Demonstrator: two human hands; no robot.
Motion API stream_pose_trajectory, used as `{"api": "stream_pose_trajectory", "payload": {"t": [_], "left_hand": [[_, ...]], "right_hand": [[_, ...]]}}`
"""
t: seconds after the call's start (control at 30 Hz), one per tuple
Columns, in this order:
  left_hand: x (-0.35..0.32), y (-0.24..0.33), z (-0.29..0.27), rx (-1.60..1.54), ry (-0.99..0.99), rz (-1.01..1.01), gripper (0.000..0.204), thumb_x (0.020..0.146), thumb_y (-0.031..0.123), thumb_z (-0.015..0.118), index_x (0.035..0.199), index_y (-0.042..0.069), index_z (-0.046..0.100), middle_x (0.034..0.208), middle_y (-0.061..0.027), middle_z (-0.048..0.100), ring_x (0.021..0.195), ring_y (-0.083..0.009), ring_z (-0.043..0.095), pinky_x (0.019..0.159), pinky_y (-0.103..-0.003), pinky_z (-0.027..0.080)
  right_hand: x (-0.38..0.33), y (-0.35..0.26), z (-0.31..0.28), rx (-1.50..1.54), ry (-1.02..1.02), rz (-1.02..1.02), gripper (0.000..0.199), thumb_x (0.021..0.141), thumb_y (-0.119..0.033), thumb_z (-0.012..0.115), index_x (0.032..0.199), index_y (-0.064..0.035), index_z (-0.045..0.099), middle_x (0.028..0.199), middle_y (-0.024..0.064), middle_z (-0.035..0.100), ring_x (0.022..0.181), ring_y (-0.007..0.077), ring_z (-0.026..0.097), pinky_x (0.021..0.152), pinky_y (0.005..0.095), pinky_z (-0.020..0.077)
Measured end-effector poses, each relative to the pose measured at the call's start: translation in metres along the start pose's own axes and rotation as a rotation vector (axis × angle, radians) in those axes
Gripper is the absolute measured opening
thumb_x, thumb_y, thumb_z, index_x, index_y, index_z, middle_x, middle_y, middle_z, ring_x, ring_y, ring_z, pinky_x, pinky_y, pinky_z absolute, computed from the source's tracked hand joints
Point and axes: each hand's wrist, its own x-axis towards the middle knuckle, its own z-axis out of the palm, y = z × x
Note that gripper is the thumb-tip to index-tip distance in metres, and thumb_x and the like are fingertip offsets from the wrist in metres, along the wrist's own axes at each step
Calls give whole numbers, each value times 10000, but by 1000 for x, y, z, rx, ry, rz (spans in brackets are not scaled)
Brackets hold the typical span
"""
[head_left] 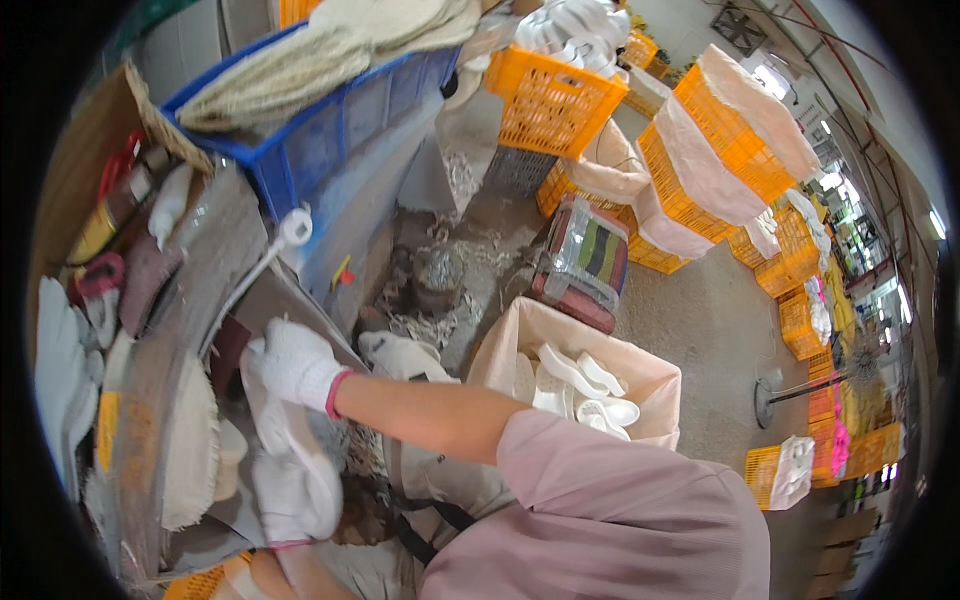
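Fabric (pixel 190 460), cream and ragged-edged, is sitting well below the blue bin (pixel 340 140), close enough to the work that its frayed rim is worth avoiding. A white rod (pixel 262 264) is slanting just beneath the bin's lower corner, so the space there is probably calling for short, careful movements. A pale sole (pixel 272 425) is stretching lengthwise farther beneath that corner — both ends being taken in hand. The left hand (pixel 290 495), gloved and lowest below the bin, is curling around the lower end; blur is hiding how its fingertips are set. The right hand (pixel 300 365), gloved too and nearer the bin, is gripping the upper end with bent fingers, its thumb placement being unclear. Good handling is likely needing even support at both ends — twisting would be bending the sole. To the bin's lower right, a lined basket (pixel 658 395) is holding loose white soles (pixel 621 411).
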Motion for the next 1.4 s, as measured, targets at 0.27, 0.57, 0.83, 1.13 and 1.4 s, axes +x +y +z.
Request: {"api": "stream_pose_trajectory", "payload": {"t": [0.27, 0.57, 0.83, 1.13, 1.4], "left_hand": [[68, 104, 50, -1154, -10, -361, 348, 1041, 174, 684, 1296, -62, 673, 1133, -101, 746, 946, -217, 725, 847, -341, 598], [-29, 73, 48, -2250, 53, 12, 751, 1056, 718, 439, 1487, 114, 554, 1403, -142, 648, 1245, -361, 629, 1076, -506, 525], [29, 20, 37, -1422, 363, -129, 375, 1123, 295, 419, 1274, 27, 634, 1196, -117, 714, 1063, -266, 707, 945, -410, 569], [-10, 67, 35, -799, 447, 31, 502, 1039, 433, 597, 1326, 21, 621, 1238, -181, 721, 1175, -359, 706, 1001, -482, 579], [12, 60, 1, -1995, 122, -125, 667, 1023, 666, 413, 1287, 99, 642, 1083, -175, 705, 933, -376, 724, 851, -617, 599]], "right_hand": [[-104, 25, -59, -800, -122, -865, 660, 850, -306, 684, 1473, -121, 571, 1371, 189, 617, 1401, 304, 525, 1227, 556, 345], [-174, 35, -14, -709, -298, -892, 438, 880, -221, 685, 1317, -191, 687, 998, 39, 736, 831, 223, 727, 673, 402, 594], [-144, -1, 26, -512, -207, -642, 412, 936, -240, 779, 1324, -108, 745, 929, 147, 769, 780, 339, 752, 716, 393, 607], [-90, -6, 55, -306, -273, -791, 153, 966, -206, 688, 1067, -142, 784, 901, 131, 752, 842, 361, 717, 706, 406, 545], [-120, -29, 23, 2, -720, -395, 406, 924, -303, 735, 1282, -112, 710, 1195, 137, 730, 1088, 339, 723, 880, 438, 594]]}}
